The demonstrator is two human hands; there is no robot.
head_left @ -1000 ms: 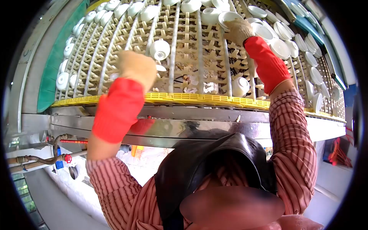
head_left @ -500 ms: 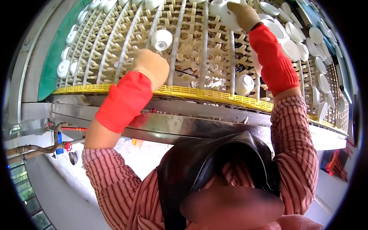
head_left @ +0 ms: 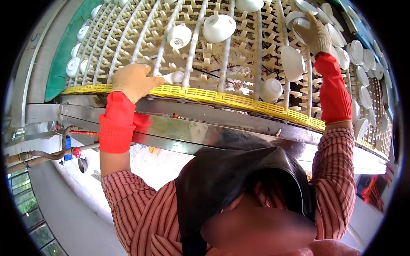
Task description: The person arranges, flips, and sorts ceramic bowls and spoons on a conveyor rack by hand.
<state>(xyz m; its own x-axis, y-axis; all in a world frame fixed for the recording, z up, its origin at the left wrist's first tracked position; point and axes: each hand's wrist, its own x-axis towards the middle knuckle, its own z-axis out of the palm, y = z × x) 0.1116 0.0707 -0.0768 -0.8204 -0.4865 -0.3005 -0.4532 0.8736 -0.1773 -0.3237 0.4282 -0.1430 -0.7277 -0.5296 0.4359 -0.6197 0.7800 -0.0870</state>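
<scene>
My left hand (head_left: 133,82), in a tan work glove with a red cuff, pinches the end of a white spoon (head_left: 174,77) above the belt's near edge. My right hand (head_left: 315,34), gloved the same way, reaches to the far right with its fingers around the rim of a white bowl (head_left: 297,26) among the upright dishes. Part of that bowl is hidden behind the glove. Between my hands, upside-down white bowls sit on the pegs: a small bowl (head_left: 179,36), a larger bowl (head_left: 219,28) and a bowl near the edge (head_left: 271,90).
The pegged conveyor belt (head_left: 239,68) carries long grey rods and bits of debris beneath. Leaning white dishes (head_left: 365,97) crowd its right side. A yellow edging strip (head_left: 205,93) and a metal ledge (head_left: 192,128) run along my side. Green sheeting (head_left: 64,64) borders the left.
My left hand has moved left and now grips the spoon. My right hand has left the bowls at the top middle and moved right to a bowl among the dishes.
</scene>
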